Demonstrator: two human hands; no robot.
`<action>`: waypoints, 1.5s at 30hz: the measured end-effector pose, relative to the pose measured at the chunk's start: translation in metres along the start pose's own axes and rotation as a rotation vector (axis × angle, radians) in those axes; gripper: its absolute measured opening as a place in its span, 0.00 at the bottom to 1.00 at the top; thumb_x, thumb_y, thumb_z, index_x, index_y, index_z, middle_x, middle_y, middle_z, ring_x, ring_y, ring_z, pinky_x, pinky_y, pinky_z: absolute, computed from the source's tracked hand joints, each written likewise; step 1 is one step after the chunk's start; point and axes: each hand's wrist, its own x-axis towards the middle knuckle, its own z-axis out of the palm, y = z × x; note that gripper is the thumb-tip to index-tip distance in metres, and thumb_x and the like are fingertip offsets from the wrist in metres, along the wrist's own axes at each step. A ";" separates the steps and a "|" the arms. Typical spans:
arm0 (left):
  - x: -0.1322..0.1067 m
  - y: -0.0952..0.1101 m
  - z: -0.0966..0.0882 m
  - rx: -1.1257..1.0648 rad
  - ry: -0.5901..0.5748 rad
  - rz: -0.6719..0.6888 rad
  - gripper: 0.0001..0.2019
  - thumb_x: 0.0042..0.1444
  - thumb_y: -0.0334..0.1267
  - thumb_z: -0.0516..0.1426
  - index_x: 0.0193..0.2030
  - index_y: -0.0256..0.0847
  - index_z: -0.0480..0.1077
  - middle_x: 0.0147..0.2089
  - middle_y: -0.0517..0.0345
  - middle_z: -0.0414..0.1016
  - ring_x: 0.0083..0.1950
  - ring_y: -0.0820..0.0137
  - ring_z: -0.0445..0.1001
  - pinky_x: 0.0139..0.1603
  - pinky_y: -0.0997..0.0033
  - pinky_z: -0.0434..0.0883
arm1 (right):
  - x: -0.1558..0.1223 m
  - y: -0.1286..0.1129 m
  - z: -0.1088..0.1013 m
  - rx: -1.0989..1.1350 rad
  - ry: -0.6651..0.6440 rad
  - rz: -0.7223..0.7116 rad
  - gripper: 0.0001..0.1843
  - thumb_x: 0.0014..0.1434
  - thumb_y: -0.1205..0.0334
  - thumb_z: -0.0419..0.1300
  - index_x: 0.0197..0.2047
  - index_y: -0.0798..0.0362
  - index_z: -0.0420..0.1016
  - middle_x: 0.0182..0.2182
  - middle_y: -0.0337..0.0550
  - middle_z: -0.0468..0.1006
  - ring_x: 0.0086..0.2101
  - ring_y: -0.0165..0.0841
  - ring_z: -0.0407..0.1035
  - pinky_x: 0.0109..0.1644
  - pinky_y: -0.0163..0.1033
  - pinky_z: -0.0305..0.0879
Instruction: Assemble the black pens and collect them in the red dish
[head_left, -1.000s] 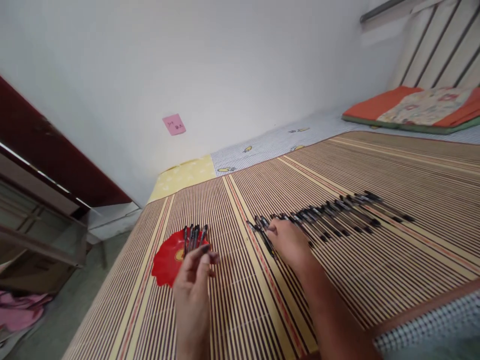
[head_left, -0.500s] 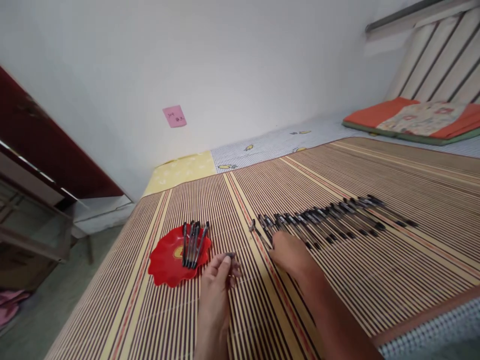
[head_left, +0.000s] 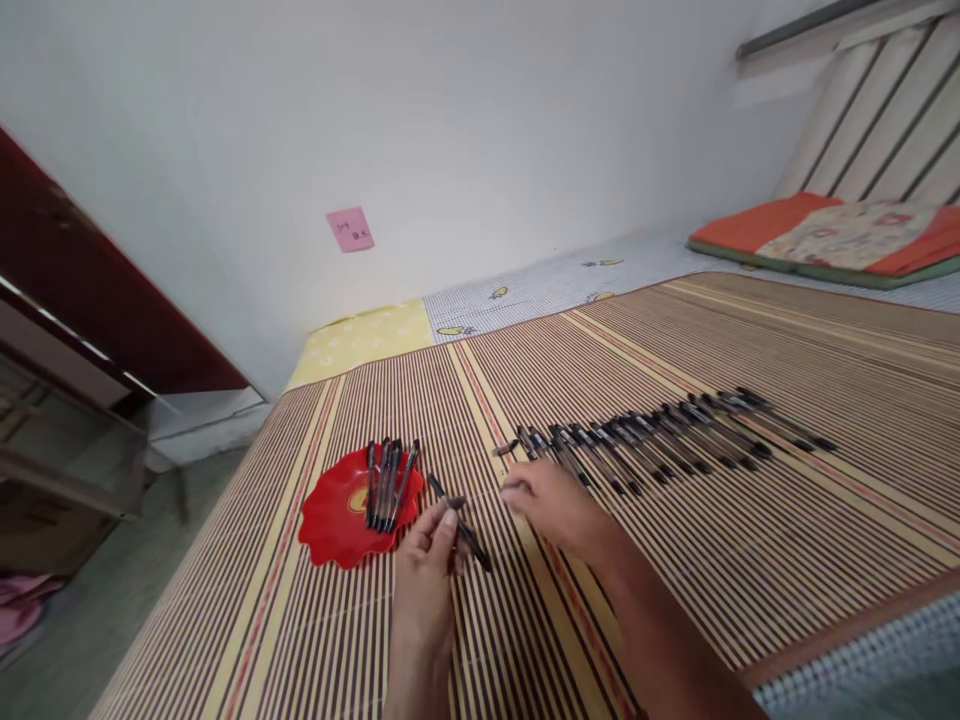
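My left hand (head_left: 429,548) is closed, thumb against fingers, around a black pen (head_left: 474,545) that slants from upper left to lower right. A small dark piece (head_left: 457,503) also shows at the thumb tip; I cannot make out its kind. To the right, my right hand (head_left: 553,500) hovers over the mat with curled fingers, and what they hold, if anything, is hidden. Just beyond its fingertips lies a small dark, pale-ended piece (head_left: 505,449). Beside my right hand runs a long row of black pens (head_left: 645,440). Several pens (head_left: 386,485) rest in a red scalloped plate (head_left: 319,525) left of my left hand.
A striped woven mat (head_left: 315,640) covers the bed. Beyond it are a yellow cloth (head_left: 367,340), a white wall with a pink note (head_left: 350,229), and a folded orange quilt (head_left: 795,225) at far right. The bed's left edge drops to the floor (head_left: 180,510).
The pen my right hand was touching at the row's left end has left that spot, and a pen now shows in my left hand. My right hand has shifted slightly left.
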 end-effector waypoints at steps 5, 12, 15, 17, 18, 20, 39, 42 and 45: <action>-0.003 0.006 -0.001 -0.103 -0.005 -0.086 0.30 0.43 0.49 0.72 0.51 0.35 0.79 0.31 0.57 0.76 0.28 0.77 0.67 0.27 0.80 0.63 | 0.009 0.026 -0.009 -0.405 0.227 0.318 0.08 0.63 0.66 0.58 0.40 0.55 0.79 0.37 0.53 0.83 0.38 0.40 0.77 0.37 0.38 0.59; -0.009 0.015 0.005 -0.241 -0.017 -0.116 0.26 0.40 0.45 0.74 0.46 0.35 0.79 0.34 0.56 0.77 0.33 0.71 0.74 0.33 0.74 0.71 | 0.011 0.019 0.003 -0.513 0.104 0.399 0.10 0.62 0.66 0.58 0.42 0.59 0.80 0.40 0.60 0.84 0.43 0.45 0.79 0.42 0.41 0.66; -0.010 0.016 0.005 -0.261 -0.010 -0.133 0.24 0.41 0.43 0.73 0.45 0.35 0.78 0.36 0.54 0.78 0.32 0.71 0.73 0.33 0.71 0.72 | 0.012 0.018 0.003 -0.510 0.096 0.391 0.10 0.61 0.67 0.58 0.41 0.58 0.81 0.39 0.58 0.84 0.43 0.45 0.79 0.43 0.41 0.67; -0.010 0.015 0.004 -0.264 -0.014 -0.134 0.22 0.42 0.42 0.72 0.44 0.35 0.77 0.33 0.56 0.77 0.28 0.73 0.71 0.30 0.73 0.70 | 0.011 0.018 0.002 -0.501 0.087 0.398 0.10 0.61 0.67 0.59 0.42 0.58 0.81 0.40 0.59 0.84 0.43 0.46 0.79 0.43 0.41 0.67; -0.010 0.015 0.004 -0.263 -0.023 -0.127 0.21 0.43 0.42 0.71 0.43 0.34 0.77 0.30 0.58 0.75 0.27 0.75 0.69 0.28 0.75 0.68 | 0.011 0.018 0.002 -0.497 0.079 0.406 0.10 0.61 0.66 0.59 0.43 0.58 0.81 0.40 0.60 0.84 0.44 0.46 0.79 0.43 0.42 0.67; -0.009 0.014 0.004 -0.259 -0.050 -0.100 0.19 0.45 0.42 0.70 0.42 0.34 0.77 0.25 0.62 0.71 0.24 0.77 0.65 0.25 0.78 0.64 | 0.011 0.017 0.002 -0.488 0.058 0.422 0.10 0.61 0.66 0.59 0.42 0.59 0.81 0.40 0.61 0.84 0.44 0.47 0.79 0.43 0.42 0.67; -0.013 0.010 0.011 -0.245 -0.079 -0.047 0.18 0.38 0.41 0.75 0.34 0.36 0.79 0.30 0.60 0.74 0.25 0.82 0.62 0.24 0.83 0.58 | 0.008 -0.035 0.029 0.792 0.039 0.012 0.11 0.50 0.54 0.66 0.30 0.54 0.75 0.24 0.35 0.73 0.28 0.29 0.68 0.35 0.35 0.65; -0.014 0.007 0.010 -0.204 -0.083 -0.050 0.16 0.40 0.41 0.74 0.33 0.36 0.78 0.28 0.63 0.72 0.25 0.81 0.62 0.25 0.83 0.59 | 0.008 -0.033 0.022 0.783 0.016 -0.007 0.11 0.51 0.55 0.67 0.31 0.55 0.76 0.24 0.35 0.74 0.26 0.27 0.66 0.32 0.34 0.63; -0.014 0.002 0.008 -0.122 -0.117 -0.033 0.14 0.44 0.42 0.73 0.34 0.37 0.78 0.28 0.63 0.71 0.26 0.80 0.62 0.27 0.82 0.60 | 0.007 -0.027 0.011 0.854 0.124 -0.009 0.15 0.56 0.50 0.65 0.37 0.55 0.78 0.27 0.37 0.75 0.22 0.25 0.61 0.25 0.32 0.58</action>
